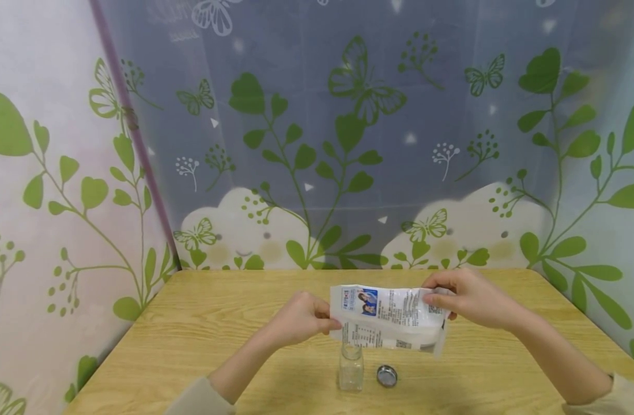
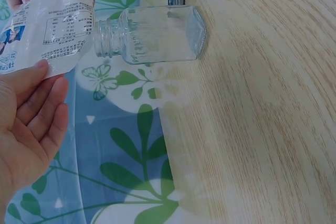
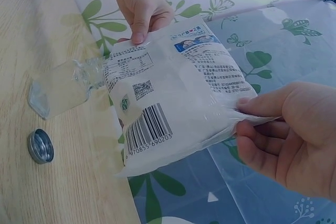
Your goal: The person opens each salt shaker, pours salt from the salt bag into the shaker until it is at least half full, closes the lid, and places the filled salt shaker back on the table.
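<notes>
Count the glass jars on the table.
1: the jar stands upright on the table, left of the lid in the head view. The bag could hide others behind it.

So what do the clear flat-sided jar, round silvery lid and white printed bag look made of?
Clear flat-sided jar: probably glass, smooth and glossy; see-through with bright edges.
Round silvery lid: likely metal, shiny; its rim catches light.
White printed bag: seemingly plastic film, slightly glossy, though coated paper is possible; it wrinkles where the right hand pinches it.

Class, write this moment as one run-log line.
left hand: pinches bag | right hand: pinches bag's other end | jar: upright, uncapped | lid: on table, beside jar
</notes>
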Motion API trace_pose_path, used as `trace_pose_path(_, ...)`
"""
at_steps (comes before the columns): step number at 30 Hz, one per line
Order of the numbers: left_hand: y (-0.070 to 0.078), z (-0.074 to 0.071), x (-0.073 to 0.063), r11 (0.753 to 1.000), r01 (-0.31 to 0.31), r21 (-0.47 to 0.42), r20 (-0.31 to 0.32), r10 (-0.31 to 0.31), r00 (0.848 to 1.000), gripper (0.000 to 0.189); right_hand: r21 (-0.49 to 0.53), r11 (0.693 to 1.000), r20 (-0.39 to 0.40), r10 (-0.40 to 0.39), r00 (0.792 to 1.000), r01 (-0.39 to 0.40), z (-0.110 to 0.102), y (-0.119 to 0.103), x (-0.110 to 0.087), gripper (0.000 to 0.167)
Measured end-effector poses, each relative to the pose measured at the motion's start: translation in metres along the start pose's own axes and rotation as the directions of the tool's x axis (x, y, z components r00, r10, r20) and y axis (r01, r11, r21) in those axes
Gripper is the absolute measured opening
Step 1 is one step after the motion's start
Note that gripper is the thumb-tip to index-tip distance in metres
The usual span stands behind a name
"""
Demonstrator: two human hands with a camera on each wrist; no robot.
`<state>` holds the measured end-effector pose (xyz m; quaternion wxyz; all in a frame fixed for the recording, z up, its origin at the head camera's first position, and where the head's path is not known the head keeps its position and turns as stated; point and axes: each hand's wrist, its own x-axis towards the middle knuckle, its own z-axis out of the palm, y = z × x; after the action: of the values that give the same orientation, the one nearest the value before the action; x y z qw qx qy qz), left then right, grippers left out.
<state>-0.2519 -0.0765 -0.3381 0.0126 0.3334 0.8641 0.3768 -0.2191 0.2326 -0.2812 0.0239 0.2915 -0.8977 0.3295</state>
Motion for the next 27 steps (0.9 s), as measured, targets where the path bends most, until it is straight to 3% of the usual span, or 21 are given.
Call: trace_pose_path(27,0.001,-0.0003,-0.0013,1.0,0.022,-0.004,0.002,-0.022,1.0,0.007,-0.03,1.0,-0.005,0.005,1.0,-0.005,-0.0018,-0.0045,0.0004,0.015)
